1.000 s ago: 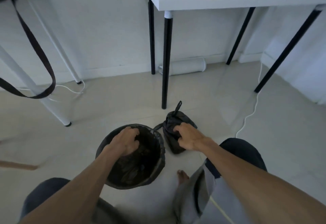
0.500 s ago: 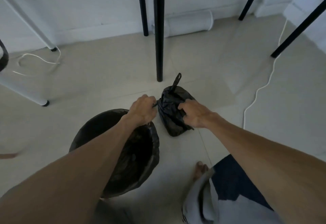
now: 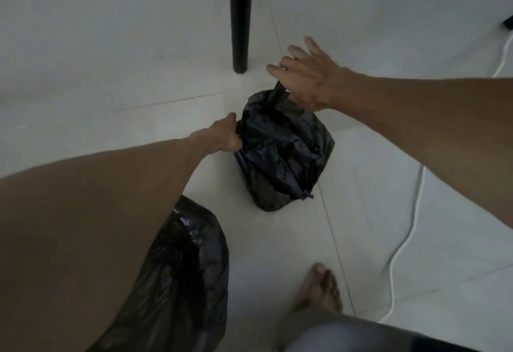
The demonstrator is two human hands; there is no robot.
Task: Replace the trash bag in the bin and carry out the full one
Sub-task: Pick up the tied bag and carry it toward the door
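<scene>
Ahead of us a black table leg (image 3: pixel 240 16) stands on the pale floor (image 3: pixel 111 60), just beyond the full bag (image 3: pixel 283 152). A white cable (image 3: pixel 408 229) trails along the right, and our bare foot (image 3: pixel 319 288) rests below. Our left hand (image 3: pixel 224 136) grips the bag's left edge. Our right hand (image 3: pixel 308 77) spreads its fingers over the bag's tied top, touching it. The lined bin (image 3: pixel 188 268) sits lower left, partly behind our left arm, apart from the bag. Bare tiles lie between bag and foot.
</scene>
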